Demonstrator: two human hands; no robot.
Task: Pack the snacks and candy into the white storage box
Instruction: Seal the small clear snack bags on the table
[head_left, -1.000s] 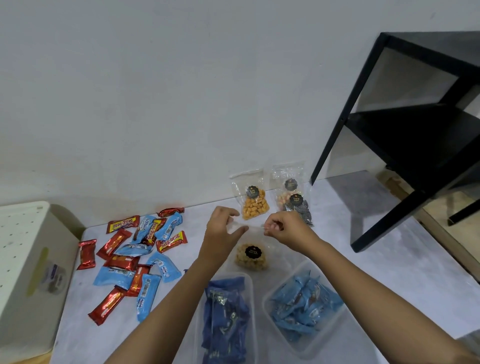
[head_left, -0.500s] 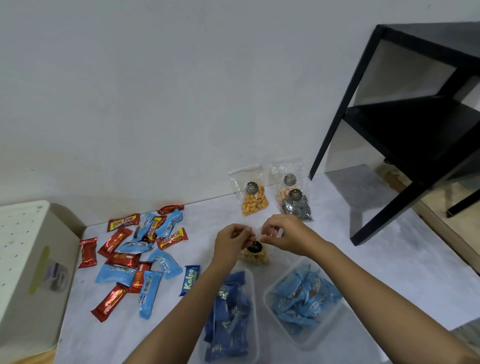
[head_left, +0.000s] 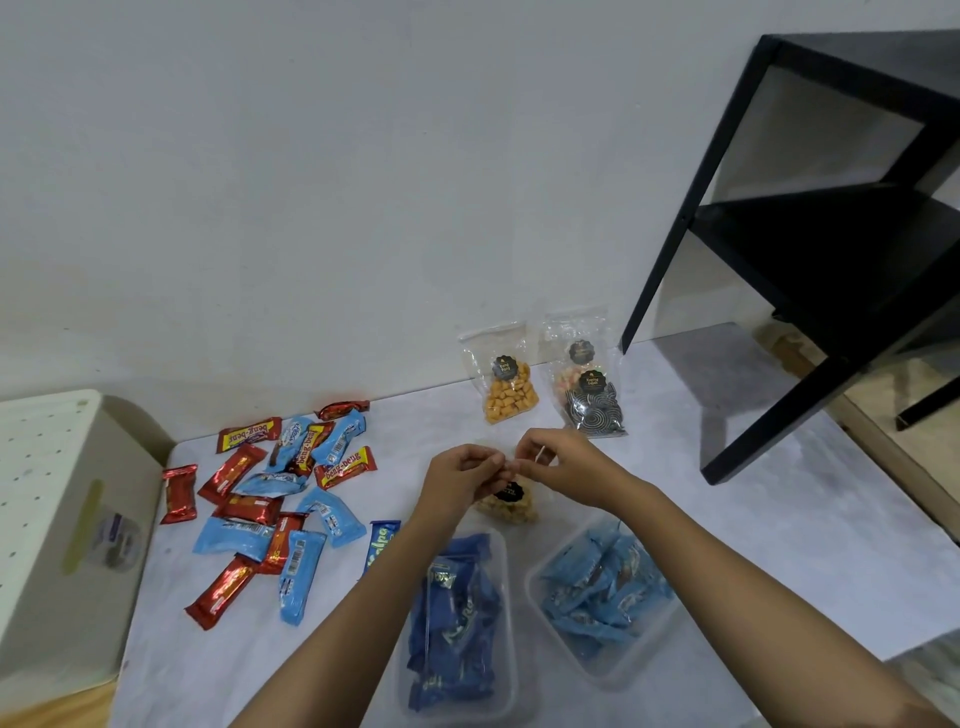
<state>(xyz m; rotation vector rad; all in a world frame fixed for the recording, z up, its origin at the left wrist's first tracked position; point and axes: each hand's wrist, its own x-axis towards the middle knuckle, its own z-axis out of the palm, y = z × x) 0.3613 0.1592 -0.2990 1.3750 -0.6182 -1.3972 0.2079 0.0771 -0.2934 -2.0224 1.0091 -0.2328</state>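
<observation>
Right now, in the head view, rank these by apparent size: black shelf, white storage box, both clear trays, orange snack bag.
1. black shelf, cropped by the frame.
2. white storage box, also cropped.
3. dark blue tray and light blue tray: look alike, so tied.
4. orange snack bag, though farther from the camera.

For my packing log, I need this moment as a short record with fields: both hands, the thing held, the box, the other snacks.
left hand: fingers pinch the top of the clear snack bag
right hand: fingers pinch the same bag top
white storage box: far left, inside not visible
loose wrappers: red and light blue, scattered between box and hands
clear tubs: one holds dark blue packets, one light blue packets
bags by wall: three, untouched
</observation>
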